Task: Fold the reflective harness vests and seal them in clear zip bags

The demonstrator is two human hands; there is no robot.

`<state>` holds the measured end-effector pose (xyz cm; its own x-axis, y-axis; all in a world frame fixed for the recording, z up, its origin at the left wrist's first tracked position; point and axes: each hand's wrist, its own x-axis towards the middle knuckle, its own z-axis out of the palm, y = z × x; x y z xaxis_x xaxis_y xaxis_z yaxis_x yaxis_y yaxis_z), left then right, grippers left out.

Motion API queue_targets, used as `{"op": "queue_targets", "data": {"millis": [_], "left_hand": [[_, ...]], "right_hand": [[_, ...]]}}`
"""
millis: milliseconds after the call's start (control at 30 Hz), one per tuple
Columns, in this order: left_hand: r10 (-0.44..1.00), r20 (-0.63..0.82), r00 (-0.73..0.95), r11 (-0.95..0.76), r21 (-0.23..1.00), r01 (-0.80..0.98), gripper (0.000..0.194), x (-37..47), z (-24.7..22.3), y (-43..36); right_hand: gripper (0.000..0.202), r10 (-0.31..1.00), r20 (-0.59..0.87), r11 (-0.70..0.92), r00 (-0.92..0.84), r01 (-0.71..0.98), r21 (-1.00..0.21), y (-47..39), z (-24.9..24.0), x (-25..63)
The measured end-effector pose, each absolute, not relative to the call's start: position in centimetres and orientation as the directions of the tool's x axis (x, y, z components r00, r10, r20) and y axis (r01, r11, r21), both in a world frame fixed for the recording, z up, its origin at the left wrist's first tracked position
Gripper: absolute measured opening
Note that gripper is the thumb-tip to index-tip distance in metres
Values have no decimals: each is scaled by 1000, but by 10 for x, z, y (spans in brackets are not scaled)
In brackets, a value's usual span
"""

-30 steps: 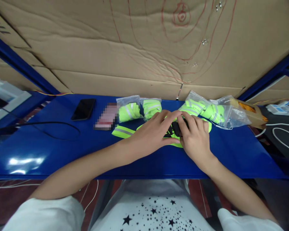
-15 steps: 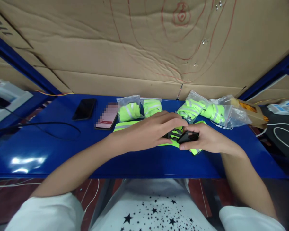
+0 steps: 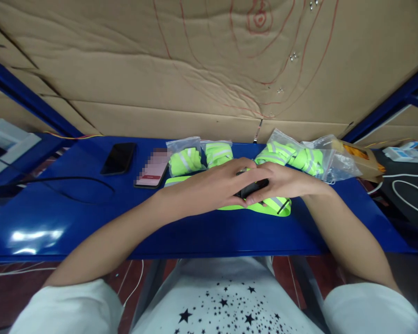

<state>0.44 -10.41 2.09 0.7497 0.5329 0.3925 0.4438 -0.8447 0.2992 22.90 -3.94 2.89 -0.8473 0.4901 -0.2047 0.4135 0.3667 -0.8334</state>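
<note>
Fingers of my left hand (image 3: 226,183) and my right hand (image 3: 278,181) meet around a black plastic buckle (image 3: 254,188) on a neon yellow reflective belt. Each hand is closed on one side of the buckle, and its halves are pressed together, though fingers partly cover the joint. The belt (image 3: 280,208) lies in folds on the blue table beneath my hands, with a loop showing at the right and a strip at the left. Just behind my hands are bagged rolls of the same neon yellow belt (image 3: 185,161).
Two phones lie at the left, a dark one (image 3: 118,158) and one with a lit screen (image 3: 152,174). More bagged belts (image 3: 304,158) stand at the back right beside a cardboard box (image 3: 364,162). A black cable (image 3: 73,177) hangs over the table's left side. Cardboard (image 3: 142,79) walls the back.
My right hand has moved left to my left hand, bringing its black buckle half against the other. The belt's right end has shifted into a loop. The view has tilted slightly.
</note>
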Motion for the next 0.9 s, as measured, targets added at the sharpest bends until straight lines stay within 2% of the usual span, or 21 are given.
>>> {"op": "queue_targets", "data": {"millis": [100, 233, 300, 400, 533, 633, 767, 833, 900], "left_hand": [[566, 422, 708, -824, 294, 484, 75, -6, 33, -103], [622, 565, 542, -779, 375, 503, 76, -15, 63, -102], [623, 617, 481, -782, 462, 420, 73, -16, 77, -97], [612, 676, 409, -787, 572, 231, 63, -13, 91, -86], [576, 781, 241, -815, 571, 97, 56, -8, 96, -76], [650, 743, 159, -759, 645, 88, 50, -8, 94, -77], [788, 587, 185, -581, 809, -90, 49, -11, 91, -79], [804, 551, 226, -529, 835, -152, 57, -12, 90, -77], [809, 517, 280, -484, 856, -181, 66, -12, 88, -74]], "right_hand": [[51, 444, -103, 405, -890, 301, -863, -29, 40, 230], [56, 532, 42, 447, -845, 238, -862, -15, 63, 249], [58, 573, 86, 430, -815, 210, -878, -11, 72, 257], [65, 597, 190, 340, -780, 31, -940, -14, 77, 254], [73, 671, 284, 292, -685, -107, -950, -31, 79, 234], [69, 674, 239, 256, -699, -82, -963, -46, 86, 226], [45, 663, 137, 160, -736, -40, -986, -50, 89, 224], [41, 570, 133, 112, -811, -84, -990, -45, 85, 225], [38, 465, 204, 59, -862, -200, -978, -39, 80, 226]]}}
